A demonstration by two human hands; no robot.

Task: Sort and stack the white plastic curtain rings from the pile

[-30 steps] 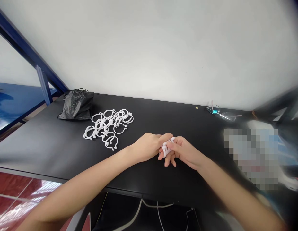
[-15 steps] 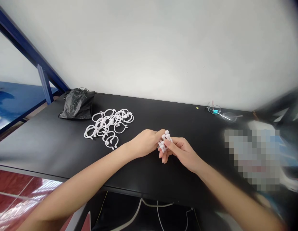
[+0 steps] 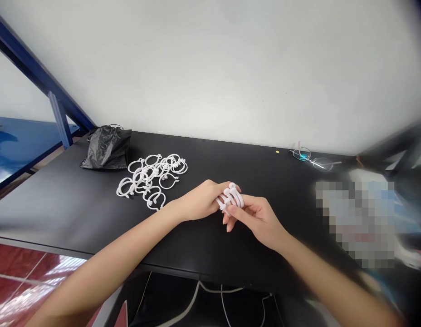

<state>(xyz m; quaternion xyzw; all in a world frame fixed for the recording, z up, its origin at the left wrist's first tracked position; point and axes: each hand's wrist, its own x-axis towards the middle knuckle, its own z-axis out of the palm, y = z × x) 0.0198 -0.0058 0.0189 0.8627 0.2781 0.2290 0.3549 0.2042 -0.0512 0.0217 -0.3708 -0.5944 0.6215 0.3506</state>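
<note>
Several white plastic shower curtain rings (image 3: pixel 235 197) are bunched together between my two hands, above the middle of the black table. The rings seem to sit around the fingers of my left hand (image 3: pixel 205 200), which reaches in from the left, back of the hand up. My right hand (image 3: pixel 263 220) is closed on the bunch from the right, its thumb pressed on the near side of the rings. Some fingertips show below the bunch; the rest are hidden. Left of my hands lies a loose pile of the same white rings (image 3: pixel 168 180), overlapping one another.
A crumpled black plastic bag (image 3: pixel 108 147) stands at the table's back left. Eyeglasses (image 3: pixel 321 163) lie near the wall at the right, beside a blurred, pixelated item (image 3: pixel 360 222). Cables (image 3: pixel 193 302) hang below the front edge of the black table (image 3: pixel 77 213).
The bunched rings have turned and fanned out, so their bands show more clearly. My left hand has shifted slightly left. The pile looks unchanged.
</note>
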